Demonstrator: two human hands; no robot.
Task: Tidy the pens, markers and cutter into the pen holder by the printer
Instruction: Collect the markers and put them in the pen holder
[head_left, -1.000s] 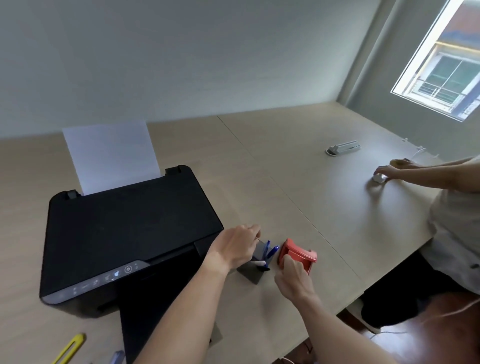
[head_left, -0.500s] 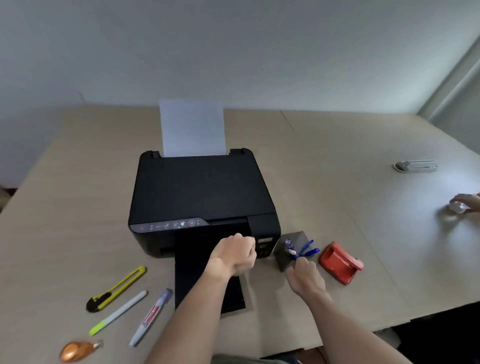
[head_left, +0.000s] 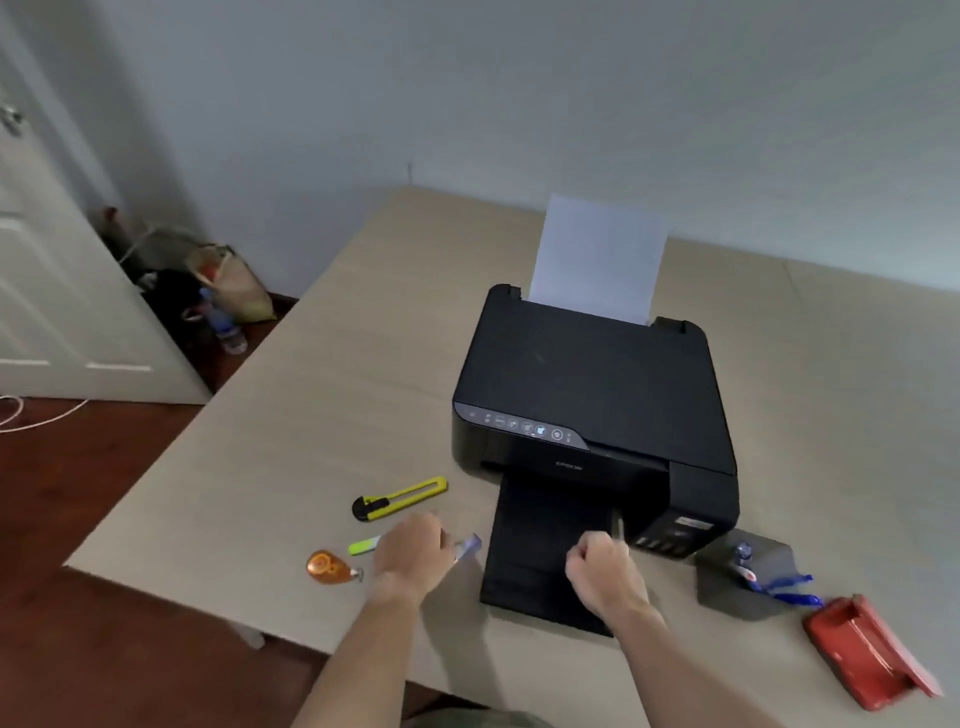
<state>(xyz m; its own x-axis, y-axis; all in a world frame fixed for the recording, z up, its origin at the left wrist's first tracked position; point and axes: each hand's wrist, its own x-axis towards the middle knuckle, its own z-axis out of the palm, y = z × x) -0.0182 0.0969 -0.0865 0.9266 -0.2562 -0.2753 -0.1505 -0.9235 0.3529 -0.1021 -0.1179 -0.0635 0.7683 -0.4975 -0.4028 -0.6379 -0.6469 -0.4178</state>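
On the table left of the black printer (head_left: 592, 395) lies a yellow and black cutter (head_left: 400, 496). Just below it my left hand (head_left: 413, 551) is closed over a white marker (head_left: 469, 545), whose blue cap pokes out to the right. A green highlighter (head_left: 363, 546) shows its tip to the left of that hand. My right hand (head_left: 602, 574) is a fist over the printer's output tray, apart from the pen holder. The grey pen holder (head_left: 727, 587) stands right of the printer with blue pens (head_left: 789, 590) leaning out of it.
An orange correction tape (head_left: 330, 567) lies near the table's front left edge. A red hole punch (head_left: 862, 654) sits right of the holder. White paper (head_left: 597, 260) stands in the printer's feed. Bags and a bottle (head_left: 223, 296) lie on the floor by a door.
My view has swung to the left. My left hand moved from the printer's front down onto the markers. My right hand left the pen holder and now hovers over the output tray.
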